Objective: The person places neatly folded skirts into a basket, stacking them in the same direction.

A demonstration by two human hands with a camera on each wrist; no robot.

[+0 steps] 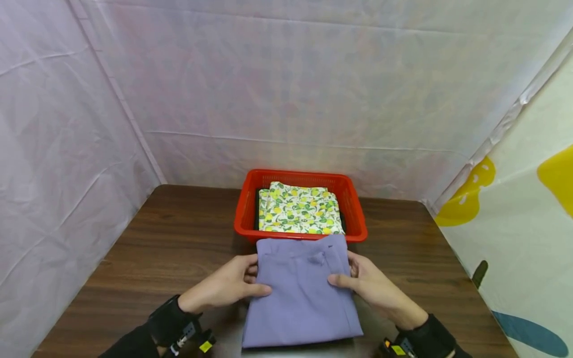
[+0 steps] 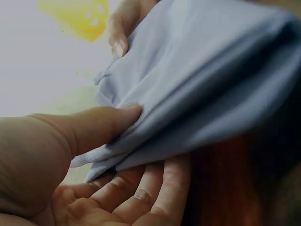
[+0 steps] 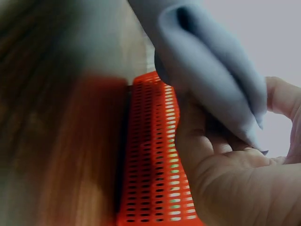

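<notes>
A folded lavender garment [image 1: 300, 298], with a waistband-like edge and a pocket-like seam, is held in front of the red basket. My left hand [image 1: 230, 283] grips its left edge, thumb on top and fingers beneath, as the left wrist view shows. On the opposite edge my right hand [image 1: 369, 283] pinches it the same way; in the right wrist view the thick folded layers [image 3: 211, 70] lie between thumb and fingers. The garment's far edge overlaps the basket's near rim in the head view. Inside the red plastic basket [image 1: 241, 209] lies a folded lemon-print cloth [image 1: 300, 209].
The basket stands at the back of a dark wooden table [image 1: 179, 238], close to a white fabric wall [image 1: 291, 89]. A dark item peeks out beneath the lemon-print cloth. To the right hangs a white sheet with yellow shapes [image 1: 465, 204].
</notes>
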